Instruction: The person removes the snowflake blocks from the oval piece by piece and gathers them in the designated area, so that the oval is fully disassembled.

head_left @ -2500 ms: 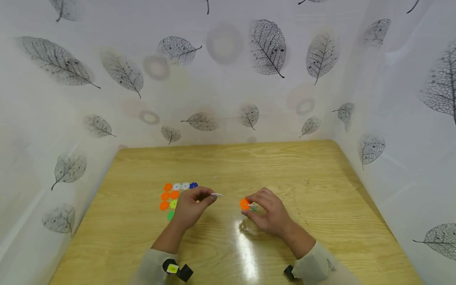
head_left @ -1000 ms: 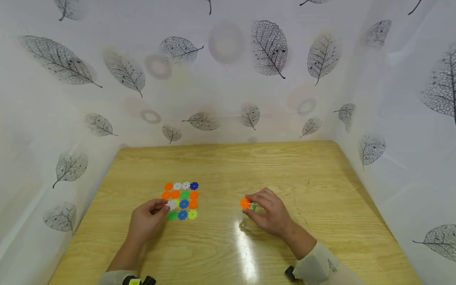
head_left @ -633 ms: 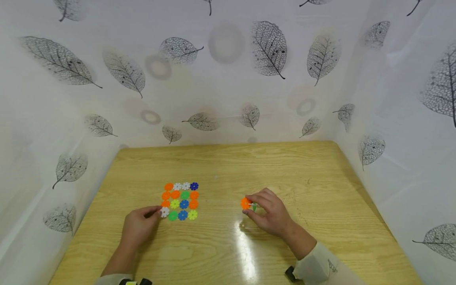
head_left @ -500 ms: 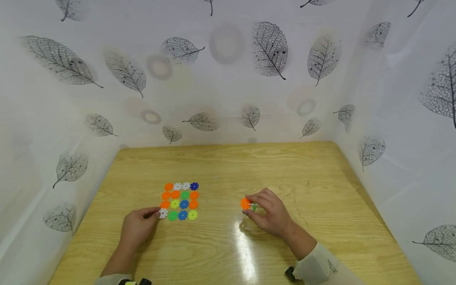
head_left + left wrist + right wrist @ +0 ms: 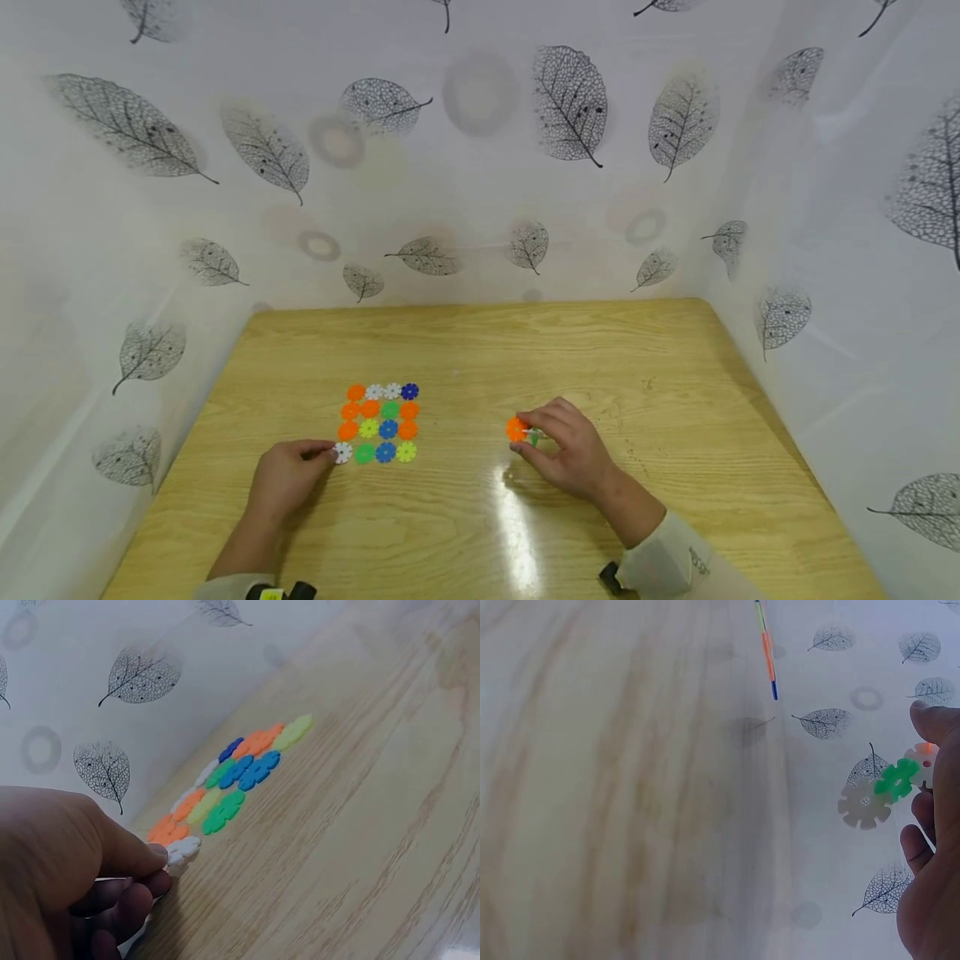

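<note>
My left hand pinches the edge of a white snowflake disc between thumb and fingers. That disc lies flat at the front-left corner of a block of snowflake discs, beside a green disc. An orange disc is just behind it. In the left wrist view the fingertips are right at the white disc's near rim. Over the table's middle right, my right hand grips a small cluster of linked discs, an orange disc foremost. The right wrist view shows its green disc and whitish disc.
Orange, white, green, blue and yellow discs lie in close rows on the wooden table, with a dark blue disc at the back right corner. A leaf-patterned white curtain surrounds the table's back and sides.
My left hand has carried the white disc from mid-table leftward and down to the block's front-left corner, nudging it slightly forward-left at the end. My right hand has stayed in place with its cluster.
</note>
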The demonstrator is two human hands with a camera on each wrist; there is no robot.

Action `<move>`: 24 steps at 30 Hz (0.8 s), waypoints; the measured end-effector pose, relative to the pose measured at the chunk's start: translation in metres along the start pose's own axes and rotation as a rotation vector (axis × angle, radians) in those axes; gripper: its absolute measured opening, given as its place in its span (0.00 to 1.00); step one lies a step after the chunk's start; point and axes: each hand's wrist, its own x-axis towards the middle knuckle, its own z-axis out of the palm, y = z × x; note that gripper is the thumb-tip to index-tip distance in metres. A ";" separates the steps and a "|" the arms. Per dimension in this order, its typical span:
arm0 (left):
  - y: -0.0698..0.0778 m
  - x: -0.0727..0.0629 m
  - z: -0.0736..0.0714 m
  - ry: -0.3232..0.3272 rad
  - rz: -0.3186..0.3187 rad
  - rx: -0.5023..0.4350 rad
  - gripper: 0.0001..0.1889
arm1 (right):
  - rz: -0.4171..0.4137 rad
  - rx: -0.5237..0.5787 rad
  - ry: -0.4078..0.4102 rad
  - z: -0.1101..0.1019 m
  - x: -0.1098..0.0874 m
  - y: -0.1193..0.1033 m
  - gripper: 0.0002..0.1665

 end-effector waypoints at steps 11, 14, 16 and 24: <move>0.001 0.000 -0.002 0.001 0.010 0.020 0.19 | -0.005 0.004 0.008 0.001 -0.001 0.001 0.21; 0.001 -0.001 -0.001 0.010 0.008 0.007 0.19 | -0.003 0.005 0.010 0.001 -0.002 0.001 0.20; 0.002 -0.002 0.000 0.022 0.012 -0.004 0.18 | -0.003 0.003 0.010 0.001 -0.002 0.001 0.20; 0.018 -0.002 0.006 0.061 0.052 -0.053 0.15 | 0.011 -0.002 0.014 -0.001 -0.001 0.002 0.20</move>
